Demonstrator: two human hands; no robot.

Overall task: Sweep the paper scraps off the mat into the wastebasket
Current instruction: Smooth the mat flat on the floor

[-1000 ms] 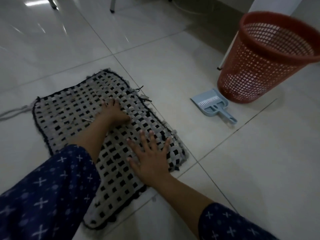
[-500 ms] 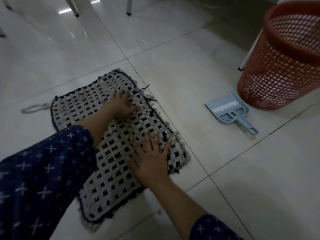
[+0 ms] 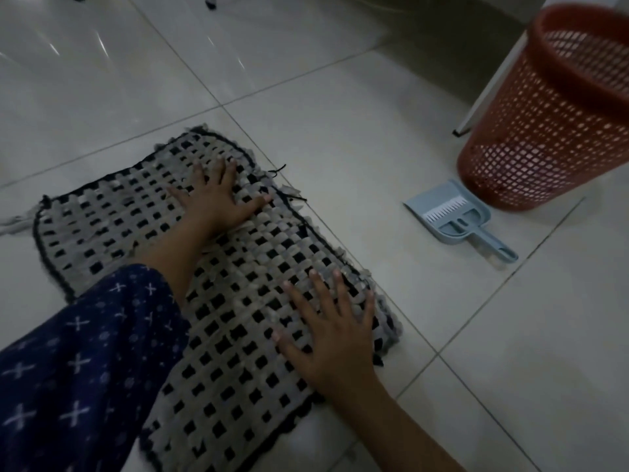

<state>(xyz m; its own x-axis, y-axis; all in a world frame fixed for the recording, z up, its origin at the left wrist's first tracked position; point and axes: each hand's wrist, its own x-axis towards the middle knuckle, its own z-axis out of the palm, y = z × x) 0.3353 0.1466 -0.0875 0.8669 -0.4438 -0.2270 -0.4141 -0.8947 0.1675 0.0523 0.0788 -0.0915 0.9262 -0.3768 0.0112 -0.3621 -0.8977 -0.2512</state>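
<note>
A woven grey-and-black mat (image 3: 102, 216) lies flat on the tiled floor. My left hand (image 3: 218, 199) presses palm-down on its far part, fingers spread and empty. My right hand (image 3: 333, 332) lies flat on the near right part of the mat, fingers apart, holding nothing. A red mesh wastebasket (image 3: 551, 131) stands on the floor at the right. A light blue dustpan (image 3: 452, 216) lies on the tiles between the mat and the basket, its handle pointing toward me. I cannot make out any paper scraps on the mat in this dim light.
A white panel edge (image 3: 486, 93) stands behind the wastebasket. Chair or table legs (image 3: 211, 1) reach the floor at the top. A grey strap (image 3: 13, 221) trails from the mat's left edge. Glossy tiles surround the mat.
My left hand has opened from a loose curl to flat with spread fingers, further toward the mat's right edge. The right hand stays in place. The view has shifted slightly.
</note>
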